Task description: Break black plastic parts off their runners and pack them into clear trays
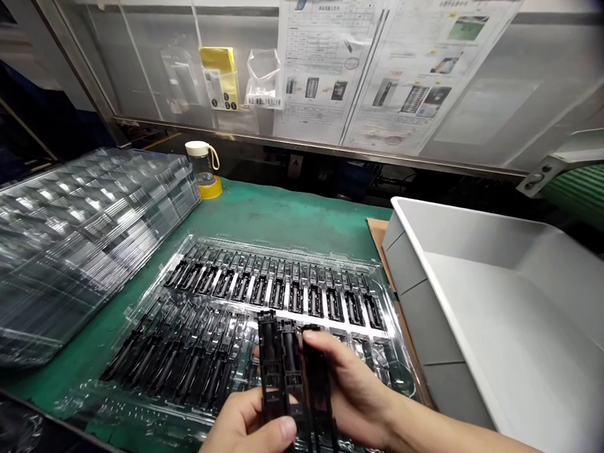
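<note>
Between my two hands stand several long black plastic parts [292, 360], side by side above the front of a clear plastic tray [287, 244]. My left hand [245, 432] closes round the parts on the left, its thumb lying across their lower portion. Around the right-hand part my right hand [356, 388] is closed, the thumb near its top. The lower ends run out of the picture. In the tray, more black plastic parts [295, 295] lie in the back row, and others [168, 366] fill the left side of the front row.
Stacked clear trays [92, 242] rise on the left of the green work surface [281, 211]. A lidded bottle [199, 161] stands by a yellow tape roll [211, 188]. On the right is a grey bin [450, 300] beside cardboard [380, 233]. Printed sheets [335, 58] hang on the panel behind.
</note>
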`<state>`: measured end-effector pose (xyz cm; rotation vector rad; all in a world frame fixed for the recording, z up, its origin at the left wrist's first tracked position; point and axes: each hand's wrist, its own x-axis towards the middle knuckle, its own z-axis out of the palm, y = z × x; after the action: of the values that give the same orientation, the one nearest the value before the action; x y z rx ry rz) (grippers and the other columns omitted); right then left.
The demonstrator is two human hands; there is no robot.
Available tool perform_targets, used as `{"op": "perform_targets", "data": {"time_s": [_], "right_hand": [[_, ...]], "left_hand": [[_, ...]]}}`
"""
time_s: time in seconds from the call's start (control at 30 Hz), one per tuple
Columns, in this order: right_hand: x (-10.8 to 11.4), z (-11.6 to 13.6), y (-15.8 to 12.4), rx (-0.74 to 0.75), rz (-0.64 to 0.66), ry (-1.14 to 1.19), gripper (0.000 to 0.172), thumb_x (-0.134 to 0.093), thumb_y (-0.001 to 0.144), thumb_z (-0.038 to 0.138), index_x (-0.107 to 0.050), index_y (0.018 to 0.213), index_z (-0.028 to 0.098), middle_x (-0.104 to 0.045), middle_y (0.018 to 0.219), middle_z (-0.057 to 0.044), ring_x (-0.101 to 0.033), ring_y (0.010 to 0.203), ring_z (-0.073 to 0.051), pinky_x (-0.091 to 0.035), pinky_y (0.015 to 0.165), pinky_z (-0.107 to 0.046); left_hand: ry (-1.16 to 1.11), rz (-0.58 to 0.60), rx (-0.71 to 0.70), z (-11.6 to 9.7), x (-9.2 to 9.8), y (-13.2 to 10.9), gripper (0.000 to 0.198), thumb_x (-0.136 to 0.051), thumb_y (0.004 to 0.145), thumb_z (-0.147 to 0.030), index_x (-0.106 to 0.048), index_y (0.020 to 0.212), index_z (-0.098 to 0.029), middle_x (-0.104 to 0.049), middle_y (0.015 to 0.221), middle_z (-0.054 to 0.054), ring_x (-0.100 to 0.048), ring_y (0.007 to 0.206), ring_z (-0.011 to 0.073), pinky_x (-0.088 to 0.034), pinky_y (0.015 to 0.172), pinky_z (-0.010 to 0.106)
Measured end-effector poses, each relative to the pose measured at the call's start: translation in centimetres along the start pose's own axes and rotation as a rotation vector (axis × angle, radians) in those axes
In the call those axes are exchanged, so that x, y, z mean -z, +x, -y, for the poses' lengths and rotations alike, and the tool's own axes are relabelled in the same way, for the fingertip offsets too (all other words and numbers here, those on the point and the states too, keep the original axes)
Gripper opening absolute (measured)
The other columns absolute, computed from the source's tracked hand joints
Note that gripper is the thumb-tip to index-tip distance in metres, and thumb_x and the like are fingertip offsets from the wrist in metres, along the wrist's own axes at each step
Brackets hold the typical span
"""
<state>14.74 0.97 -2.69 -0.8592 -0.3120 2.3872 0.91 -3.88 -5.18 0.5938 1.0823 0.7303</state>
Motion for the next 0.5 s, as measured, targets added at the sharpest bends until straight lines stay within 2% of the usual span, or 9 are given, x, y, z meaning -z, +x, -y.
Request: {"op": "perform_targets", "data": {"time_s": [0.1,0.17,0.27,0.37,0.5], "right_hand": [[0.1,-0.3,-0.2,0.169,0.0,-0.279,0.012,-0.055,0.065,0.023,-0.056,0.072,0.013,-0.051,0.061,0.001,-0.046,0.056,-0.008,-0.035,0.057,-0.022],[-0.1,-0.3,-0.5,0.275,0.033,-0.505,0.013,-0.057,0.064,0.02,-0.058,0.074,0.013,-0.053,0.065,-0.001,-0.049,0.061,-0.011,-0.037,0.06,-0.024],[-0.7,-0.1,-1.1,0.456,0.131,-0.815,0.017,-0.054,0.065,0.015,-0.06,0.08,0.013,-0.058,0.081,-0.006,-0.051,0.077,-0.016,-0.037,0.071,-0.029],[-1.2,0.2,-1.4,0.615,0.255,-0.957,0.025,-0.053,0.064,0.009,-0.058,0.087,0.017,-0.058,0.091,-0.007,-0.05,0.088,-0.017,-0.035,0.08,-0.032],[-1.2,0.5,-1.5,0.675,0.389,-1.008,0.036,-0.054,0.062,0.007,-0.054,0.097,0.02,-0.057,0.097,-0.007,-0.049,0.092,-0.017,-0.034,0.083,-0.035]], "left_hand": [[0.167,0.015,-0.073,-0.2,-0.2,0.3,0.023,-0.062,0.056,-0.029,-0.063,0.076,-0.018,-0.059,0.071,0.003,-0.05,0.073,0.02,-0.036,0.069,0.028],[0.298,0.007,-0.156,-0.6,-0.4,0.3,0.019,-0.06,0.059,-0.026,-0.064,0.077,-0.021,-0.059,0.076,0.003,-0.049,0.077,0.0212,-0.035,0.073,0.028],[0.409,0.016,-0.336,-1.0,-0.4,0.5,0.022,-0.055,0.064,-0.027,-0.062,0.084,-0.023,-0.057,0.089,0.003,-0.048,0.081,0.0213,-0.035,0.077,0.027],[0.505,0.085,-0.47,-0.9,0.0,0.9,0.023,-0.045,0.07,-0.024,-0.06,0.087,-0.021,-0.055,0.088,0.005,-0.049,0.079,0.0193,-0.038,0.072,0.025],[0.637,0.1,-0.452,-0.7,0.7,1.1,0.024,-0.038,0.072,-0.019,-0.058,0.084,-0.019,-0.053,0.074,0.003,-0.049,0.073,0.016,-0.04,0.065,0.023]]}}
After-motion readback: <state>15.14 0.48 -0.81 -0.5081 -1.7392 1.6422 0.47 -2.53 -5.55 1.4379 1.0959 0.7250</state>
